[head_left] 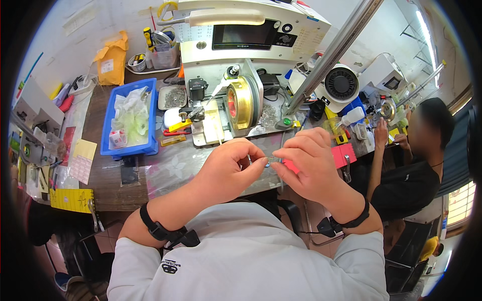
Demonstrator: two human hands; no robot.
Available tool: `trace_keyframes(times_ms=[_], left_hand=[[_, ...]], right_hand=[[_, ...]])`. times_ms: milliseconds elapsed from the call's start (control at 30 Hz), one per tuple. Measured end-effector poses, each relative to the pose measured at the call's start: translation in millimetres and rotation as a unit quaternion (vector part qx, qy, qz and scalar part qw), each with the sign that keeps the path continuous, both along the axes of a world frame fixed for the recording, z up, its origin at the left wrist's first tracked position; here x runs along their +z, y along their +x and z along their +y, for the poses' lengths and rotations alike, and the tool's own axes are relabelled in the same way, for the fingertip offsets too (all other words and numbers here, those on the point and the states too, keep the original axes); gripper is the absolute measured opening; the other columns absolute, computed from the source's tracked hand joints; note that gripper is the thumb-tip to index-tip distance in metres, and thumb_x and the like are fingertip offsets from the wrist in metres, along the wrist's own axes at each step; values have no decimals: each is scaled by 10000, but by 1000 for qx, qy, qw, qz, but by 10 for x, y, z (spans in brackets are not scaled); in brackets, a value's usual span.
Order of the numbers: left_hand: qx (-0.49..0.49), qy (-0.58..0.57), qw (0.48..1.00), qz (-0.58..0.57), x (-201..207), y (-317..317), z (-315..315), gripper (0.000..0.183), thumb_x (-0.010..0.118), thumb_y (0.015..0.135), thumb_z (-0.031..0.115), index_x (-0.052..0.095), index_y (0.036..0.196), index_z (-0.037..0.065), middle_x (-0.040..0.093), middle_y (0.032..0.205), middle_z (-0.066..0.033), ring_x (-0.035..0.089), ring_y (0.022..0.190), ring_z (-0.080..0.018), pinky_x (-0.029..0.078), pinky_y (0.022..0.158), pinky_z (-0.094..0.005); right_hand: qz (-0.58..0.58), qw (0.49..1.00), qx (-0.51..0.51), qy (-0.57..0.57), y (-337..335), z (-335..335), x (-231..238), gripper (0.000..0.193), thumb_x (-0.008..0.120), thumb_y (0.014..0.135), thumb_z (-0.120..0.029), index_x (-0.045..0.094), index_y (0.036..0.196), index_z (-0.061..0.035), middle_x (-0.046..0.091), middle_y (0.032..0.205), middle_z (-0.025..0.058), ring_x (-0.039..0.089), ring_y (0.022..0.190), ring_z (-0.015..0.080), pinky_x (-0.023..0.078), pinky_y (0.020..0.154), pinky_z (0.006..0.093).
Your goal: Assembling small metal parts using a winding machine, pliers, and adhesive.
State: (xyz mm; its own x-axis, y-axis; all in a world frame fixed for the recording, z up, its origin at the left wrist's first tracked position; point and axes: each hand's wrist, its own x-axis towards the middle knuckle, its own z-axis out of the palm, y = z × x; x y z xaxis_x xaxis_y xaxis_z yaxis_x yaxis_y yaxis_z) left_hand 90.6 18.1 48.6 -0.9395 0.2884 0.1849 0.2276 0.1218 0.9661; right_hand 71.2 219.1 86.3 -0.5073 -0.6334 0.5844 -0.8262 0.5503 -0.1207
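My left hand (228, 170) is raised over the table's near edge, thumb and index finger pinched together. Facing it, my right hand (310, 159) curls its fingers, thumb and index tip drawn close. Something tiny sits between the fingertips of both hands, with a bit of blue showing; its kind is too small to make out. Beyond the hands stands a white bench machine (306, 22) with a dark screen. A gold-coloured wheel (241, 105) is mounted at its front, apart from my hands.
Left of the machine is a blue tray (106, 133) holding plastic bags. A metal dish of small parts (172, 97) stands beside it. A red pad (344, 154) lies by my right hand. A slanted metal post (331, 55) rises at right. A co-worker (409, 180) sits farther right.
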Motion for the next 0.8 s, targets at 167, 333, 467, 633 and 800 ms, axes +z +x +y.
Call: trace_keyframes(times_ms=[167,333,467,633,800], left_hand=[[-19,60,993,-100,-74,-20,9,84,638,864,88,606,843,13,528,727,53,434,610,1,349,519,-181],[-33,127,981,-143,-149,-48,6,137,643,868,162,634,887,27,529,677,53,428,593,-9,357,512,-189],[-35,123,979,-158,-175,-50,-21,160,635,867,167,636,900,10,552,696,30,449,613,-23,382,525,-210],[-54,88,992,-75,-236,-59,35,175,625,866,172,640,895,0,601,749,-25,509,679,-75,439,601,-258],[-66,68,995,-24,-264,-24,99,202,623,845,189,622,894,-7,603,782,-108,544,700,-173,455,648,-315]], right_hand=[[1,1000,8,-5,-31,-13,-77,152,727,722,-126,631,839,-112,576,847,2,541,846,205,361,783,378],[-41,999,2,-34,-46,-35,-149,142,720,726,-121,625,831,-106,579,850,17,543,849,223,369,787,382],[-79,996,8,-50,-54,-54,-192,152,720,718,-117,615,826,-91,580,855,46,544,852,252,381,784,392],[0,1000,9,8,13,-79,-187,174,715,676,-82,597,803,-86,543,813,63,514,789,291,374,756,435],[-8,1000,21,-8,105,-39,-259,141,642,698,-55,531,784,-57,504,804,94,482,794,309,363,751,438]])
